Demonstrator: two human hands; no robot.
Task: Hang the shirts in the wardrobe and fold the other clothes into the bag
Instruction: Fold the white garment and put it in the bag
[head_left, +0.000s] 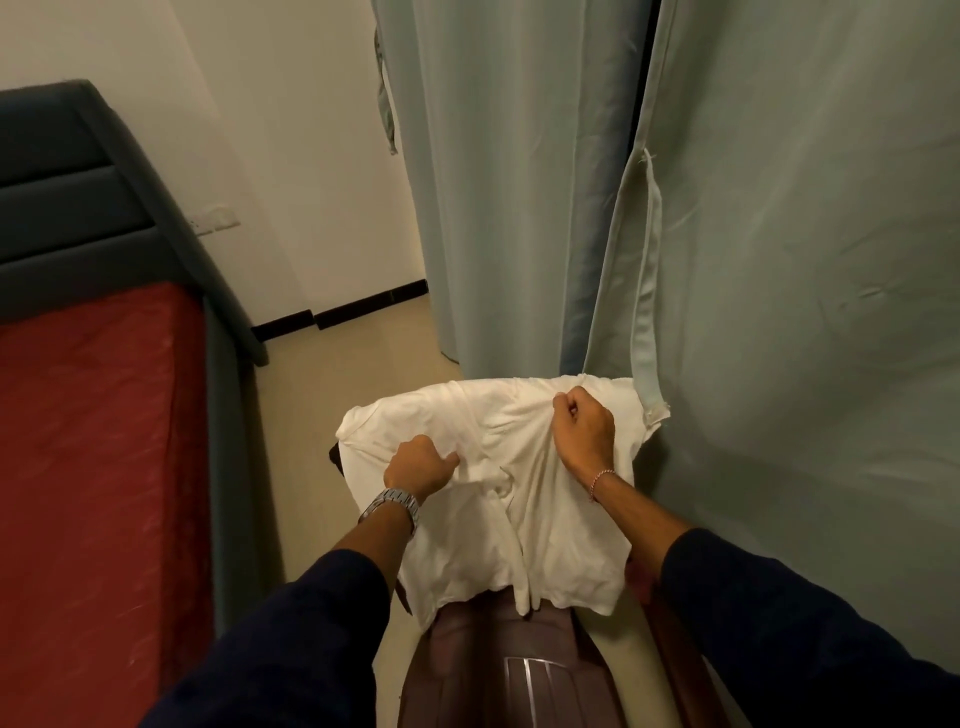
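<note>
A white garment (524, 545) is held spread out in front of me, low in the middle of the head view. My left hand (418, 465) grips a bunch of its cloth on the left side. My right hand (584, 428) grips its upper right edge, higher and farther from me. The garment hangs over a brown bag (509, 670) that stands on the floor under my arms. Most of the bag's far end is hidden by the cloth.
A pale green fabric wardrobe (779, 260) rises straight ahead and to the right, with a dark slit between its front flaps. A bed with a red sheet (93, 467) and a dark padded headboard (78, 182) fills the left. Beige floor (322, 379) runs between them.
</note>
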